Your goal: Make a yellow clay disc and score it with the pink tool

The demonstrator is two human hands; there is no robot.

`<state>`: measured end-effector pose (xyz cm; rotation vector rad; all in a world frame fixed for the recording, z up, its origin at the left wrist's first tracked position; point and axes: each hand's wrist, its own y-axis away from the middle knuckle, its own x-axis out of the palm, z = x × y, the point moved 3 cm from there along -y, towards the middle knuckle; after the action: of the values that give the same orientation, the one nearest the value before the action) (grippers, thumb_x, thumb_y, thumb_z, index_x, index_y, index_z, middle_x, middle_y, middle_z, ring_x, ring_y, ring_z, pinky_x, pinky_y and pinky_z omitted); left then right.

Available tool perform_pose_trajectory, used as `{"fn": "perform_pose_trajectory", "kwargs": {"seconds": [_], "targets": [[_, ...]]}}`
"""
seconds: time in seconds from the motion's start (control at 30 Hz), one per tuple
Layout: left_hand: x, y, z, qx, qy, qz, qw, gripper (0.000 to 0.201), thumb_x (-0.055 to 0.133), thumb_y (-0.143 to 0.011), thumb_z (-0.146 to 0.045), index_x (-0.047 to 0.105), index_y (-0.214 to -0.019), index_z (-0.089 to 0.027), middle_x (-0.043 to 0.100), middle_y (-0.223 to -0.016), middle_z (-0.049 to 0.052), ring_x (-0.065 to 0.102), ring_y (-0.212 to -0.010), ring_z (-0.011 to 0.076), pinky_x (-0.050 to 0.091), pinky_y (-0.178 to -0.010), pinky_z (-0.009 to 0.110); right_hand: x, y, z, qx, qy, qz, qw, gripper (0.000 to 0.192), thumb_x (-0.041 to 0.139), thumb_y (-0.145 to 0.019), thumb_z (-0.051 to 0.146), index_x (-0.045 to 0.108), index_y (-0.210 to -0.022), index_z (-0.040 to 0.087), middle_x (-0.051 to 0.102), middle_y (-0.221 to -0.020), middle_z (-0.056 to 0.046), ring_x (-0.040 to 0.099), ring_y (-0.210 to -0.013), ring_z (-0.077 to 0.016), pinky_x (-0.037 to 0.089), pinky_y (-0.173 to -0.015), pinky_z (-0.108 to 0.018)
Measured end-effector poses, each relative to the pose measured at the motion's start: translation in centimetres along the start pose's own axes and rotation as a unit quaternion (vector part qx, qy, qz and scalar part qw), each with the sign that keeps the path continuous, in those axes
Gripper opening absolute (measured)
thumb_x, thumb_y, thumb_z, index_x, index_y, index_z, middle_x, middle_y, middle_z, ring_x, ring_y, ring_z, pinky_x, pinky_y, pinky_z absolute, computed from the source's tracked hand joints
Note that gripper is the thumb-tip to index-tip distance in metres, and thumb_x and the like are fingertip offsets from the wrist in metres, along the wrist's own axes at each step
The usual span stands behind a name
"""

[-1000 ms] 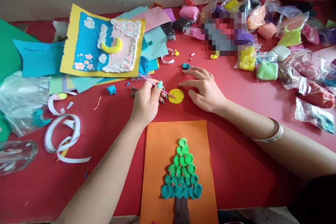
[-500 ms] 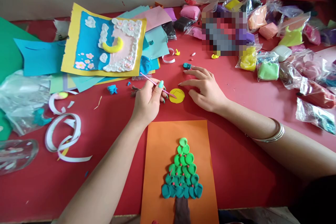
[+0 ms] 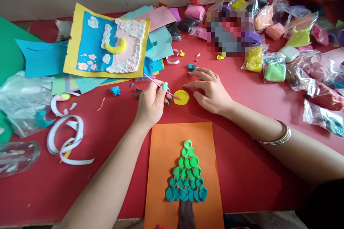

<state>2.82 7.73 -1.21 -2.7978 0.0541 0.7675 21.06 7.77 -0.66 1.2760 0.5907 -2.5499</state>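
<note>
Pinched in my left hand (image 3: 153, 101) is a thin pink modelling tool (image 3: 151, 79), its flat tip on a round yellow clay disc (image 3: 183, 101). Fine lines are scored into the disc's upper part. To the right of the disc, my right hand (image 3: 211, 91) rests on the table with fingers stretched apart, holding nothing. A small blue clay lump (image 3: 191, 67) lies at its fingertips. Below both hands is an orange sheet (image 3: 161, 157) bearing a clay tree (image 3: 187, 175) of green and teal discs, small red dots and a brown trunk.
Several bags of coloured clay (image 3: 274, 72) crowd the right and back of the red table (image 3: 249, 164). At the left are a yellow-bordered clay picture (image 3: 70, 57), coloured papers (image 3: 44, 59), curled white paper strips (image 3: 52, 134) and a clear plastic container (image 3: 20, 159). Blue clay bits (image 3: 115, 91) lie nearby.
Almost nothing differs. Both hands and the tool tip stay in place at the yellow disc, and the whole view has shifted very slightly.
</note>
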Motion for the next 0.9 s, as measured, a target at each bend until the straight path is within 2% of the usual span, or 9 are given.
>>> {"fn": "perform_pose_trajectory", "kwargs": {"seconds": [0.43, 0.6, 0.73, 0.8, 0.9], "targets": [[0.0, 0.0, 0.0, -0.011, 0.024, -0.004, 1.0, 0.025, 0.053, -0.086, -0.045, 0.051, -0.077, -0.022, 0.058, -0.056, -0.002, 0.053, -0.046, 0.0122, 0.041, -0.043, 0.023, 0.0, 0.0, 0.1, 0.008, 0.002, 0.001, 1.0, 0.042, 0.044, -0.073, 0.015, 0.072, -0.103, 0.024, 0.058, -0.127, -0.006, 0.041, -0.126, -0.0292, 0.03, -0.106, -0.054], [-0.1, -0.2, 0.4, -0.051, 0.099, -0.002, 0.994, 0.026, 0.058, -0.083, -0.046, 0.052, -0.076, -0.021, 0.058, -0.056, -0.002, 0.053, -0.046, 0.0114, 0.042, -0.042, 0.022, 0.0, 0.0, 0.0, 0.006, -0.002, 0.0, 1.0, 0.042, 0.044, -0.074, 0.015, 0.072, -0.103, 0.025, 0.058, -0.126, -0.005, 0.041, -0.126, -0.0294, 0.03, -0.106, -0.055], [-0.6, -0.4, 0.9, -0.077, 0.19, -0.036, 0.978, 0.027, 0.058, -0.083, -0.046, 0.053, -0.075, -0.021, 0.057, -0.06, -0.002, 0.053, -0.048, 0.0103, 0.043, -0.042, 0.022, 0.0, 0.0, 0.0, 0.005, 0.0, 0.005, 1.0, 0.041, 0.044, -0.075, 0.015, 0.071, -0.105, 0.025, 0.057, -0.127, -0.005, 0.04, -0.126, -0.0292, 0.029, -0.106, -0.055], [-0.8, -0.4, 1.0, -0.076, 0.204, -0.048, 0.975, 0.028, 0.059, -0.082, -0.047, 0.053, -0.075, -0.021, 0.056, -0.06, -0.002, 0.054, -0.049, 0.0101, 0.043, -0.042, 0.021, 0.0, 0.0, 0.0, 0.006, 0.001, 0.006, 1.0, 0.041, 0.045, -0.075, 0.015, 0.071, -0.105, 0.024, 0.057, -0.127, -0.006, 0.041, -0.126, -0.0294, 0.029, -0.107, -0.054], [-0.6, -0.3, 0.9, -0.07, 0.186, -0.033, 0.98, 0.029, 0.059, -0.082, -0.048, 0.053, -0.075, -0.021, 0.055, -0.058, -0.003, 0.054, -0.049, 0.0104, 0.044, -0.043, 0.022, 0.0, -0.1, 0.0, 0.006, -0.001, 0.005, 1.0, 0.04, 0.044, -0.075, 0.015, 0.072, -0.104, 0.023, 0.057, -0.127, -0.006, 0.041, -0.126, -0.0295, 0.029, -0.107, -0.054]]}}
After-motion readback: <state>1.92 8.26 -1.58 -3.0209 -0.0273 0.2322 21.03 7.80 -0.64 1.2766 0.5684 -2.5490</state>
